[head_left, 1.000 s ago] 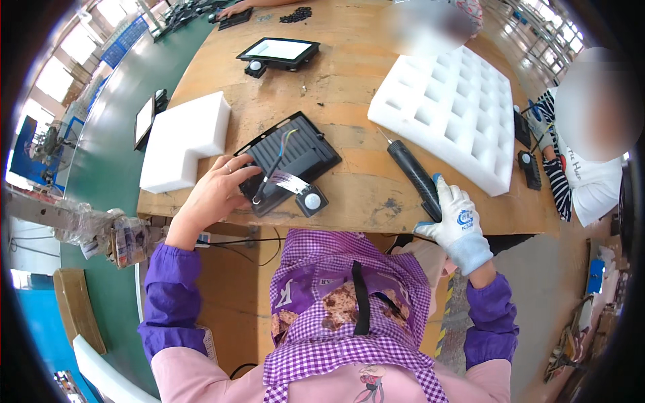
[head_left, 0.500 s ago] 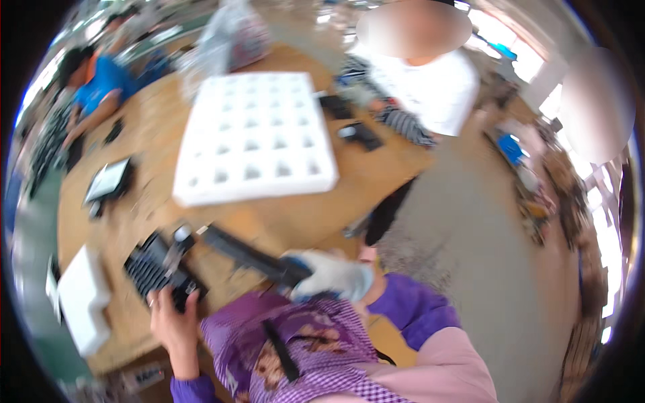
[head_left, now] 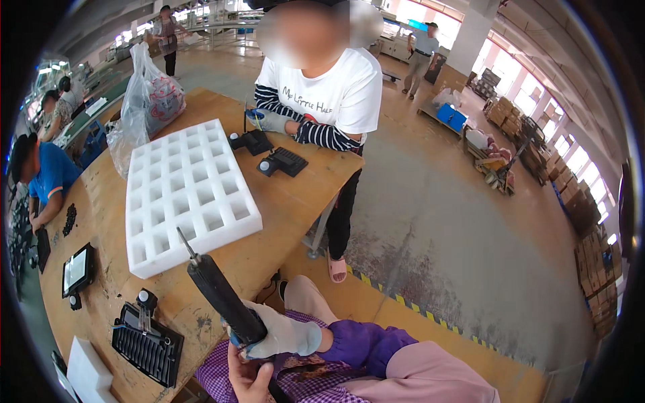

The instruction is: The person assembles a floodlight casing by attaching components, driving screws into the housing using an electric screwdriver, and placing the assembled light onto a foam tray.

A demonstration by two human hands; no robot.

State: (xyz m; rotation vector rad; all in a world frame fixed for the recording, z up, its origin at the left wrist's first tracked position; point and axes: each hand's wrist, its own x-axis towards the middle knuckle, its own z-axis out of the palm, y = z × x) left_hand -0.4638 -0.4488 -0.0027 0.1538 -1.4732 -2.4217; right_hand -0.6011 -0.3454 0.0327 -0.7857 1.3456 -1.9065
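White-gloved and palm inward, my right hand (head_left: 279, 332) wraps its fingers around a black electric screwdriver (head_left: 225, 299), seen from the head camera above the tabletop's near edge (head_left: 245, 285). The tool tilts, its bit aimed up and away toward a white foam tray (head_left: 189, 196). My right forearm, in a purple sleeve (head_left: 366, 344), comes in from the right. My bare left hand (head_left: 247, 377) sits just below the glove, thumb raised, fingers curled; I cannot tell what it pinches. A ribbed black lamp housing (head_left: 149, 348) lies by the tabletop's near edge, beside a white foam block (head_left: 91, 371) at the near left corner. At the right edge, a co-worker's gloved hand (head_left: 270, 121) works near two small black lamps (head_left: 287, 161).
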